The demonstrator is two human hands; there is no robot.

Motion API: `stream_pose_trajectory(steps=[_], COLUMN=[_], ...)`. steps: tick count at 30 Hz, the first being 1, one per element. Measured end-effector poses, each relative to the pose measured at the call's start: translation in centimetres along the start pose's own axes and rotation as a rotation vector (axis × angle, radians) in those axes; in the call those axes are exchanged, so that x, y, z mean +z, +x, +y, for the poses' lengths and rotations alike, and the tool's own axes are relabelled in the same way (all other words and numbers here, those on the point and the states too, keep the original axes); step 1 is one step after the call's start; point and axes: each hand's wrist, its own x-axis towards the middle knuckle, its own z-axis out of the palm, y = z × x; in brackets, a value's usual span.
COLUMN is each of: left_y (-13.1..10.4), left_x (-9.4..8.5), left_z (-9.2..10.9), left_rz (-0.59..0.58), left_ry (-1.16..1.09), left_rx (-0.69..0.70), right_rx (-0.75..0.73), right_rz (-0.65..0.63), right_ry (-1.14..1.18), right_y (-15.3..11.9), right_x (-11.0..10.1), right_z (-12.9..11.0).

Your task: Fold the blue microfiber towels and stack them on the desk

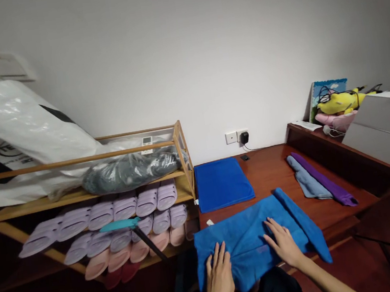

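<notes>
A blue cloth point(244, 240) lies spread over the front edge of the reddish-brown desk, its right side rolled or folded into a thick band. My left hand point(218, 275) rests flat on its left part, fingers extended. On the middle-right part lies my right hand point(283, 242), fingers spread, holding nothing. Behind the cloth, a darker blue folded cloth point(223, 184) sits flat against the wall side. To the right are a rolled purple cloth point(325, 180) and a grey-blue folded cloth point(308, 179), side by side.
A wooden rack point(185, 166) on the left holds lilac and pink slippers and plastic-wrapped bags. A charger point(244, 137) is plugged into the wall, its cable running right. On the raised right ledge are a yellow plush toy point(343, 102) and white boxes point(387, 121).
</notes>
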Motion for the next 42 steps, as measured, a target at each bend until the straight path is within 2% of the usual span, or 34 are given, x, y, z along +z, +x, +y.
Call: stream_pose_trajectory(steps=[2,6,11,13,15,17,19,22,24,26,27,29,32,36,42], left_y=[-0.5,-1.2,-1.1,-1.0,-0.9,-0.8,-0.8,-0.8,-0.7,-0.7,-0.6,-0.6,-0.6,-0.4,0.8], left_x=[-0.3,-0.7,-1.0,-1.2,-1.4,-1.6,-1.7,-1.7,-1.7,-1.7,-1.7,-1.8,-1.7,-1.0,0.0], left_z=[-1.3,-2.9,-2.8,-2.6,-2.6,-2.6,-2.5,-2.4,-2.3,-2.3,-2.4,-2.6,-2.8,-2.4,-1.3], left_rz=[0.013,0.042,0.012,-0.015,-0.042,-0.065,-0.082,-0.090,-0.088,-0.088,-0.087,-0.077,-0.047,-0.006,0.004], left_ry=[-0.005,-0.021,-0.031,-0.025,-0.023,-0.025,-0.025,-0.020,-0.017,-0.016,-0.015,-0.012,0.005,0.009,-0.077], left_rx=[0.001,0.020,0.011,0.006,-0.002,-0.012,-0.017,-0.022,-0.029,-0.029,-0.025,-0.009,0.020,0.070,0.144], right_rx=[0.069,0.188,0.180,0.240,0.302,0.338,0.336,0.287,0.282,0.305,0.331,0.416,0.536,0.505,0.553], right_rz=[0.029,0.020,-0.132,-0.144,-0.114,-0.042,0.063,0.158,0.126,0.097,0.095,0.113,0.135,0.057,0.027], right_ry=[-0.091,-0.292,-0.518,-0.632,-0.710,-0.734,-0.710,-0.558,-0.407,-0.330,-0.321,-0.340,-0.379,-0.394,-0.417], right_y=[-0.1,0.4,0.9,0.8,0.8,1.0,1.3,1.7,1.8,1.7,1.6,1.4,1.1,0.8,0.9], right_x=[0.3,-1.7,-5.5,-7.1,-8.3,-9.0,-8.5,-5.6,-3.0,-0.9,-0.4,-0.2,-1.6,-3.3,-4.0], right_z=[1.4,7.8,16.4,19.1,20.9,21.0,19.2,14.4,11.3,9.8,9.7,11.2,15.6,20.6,24.0])
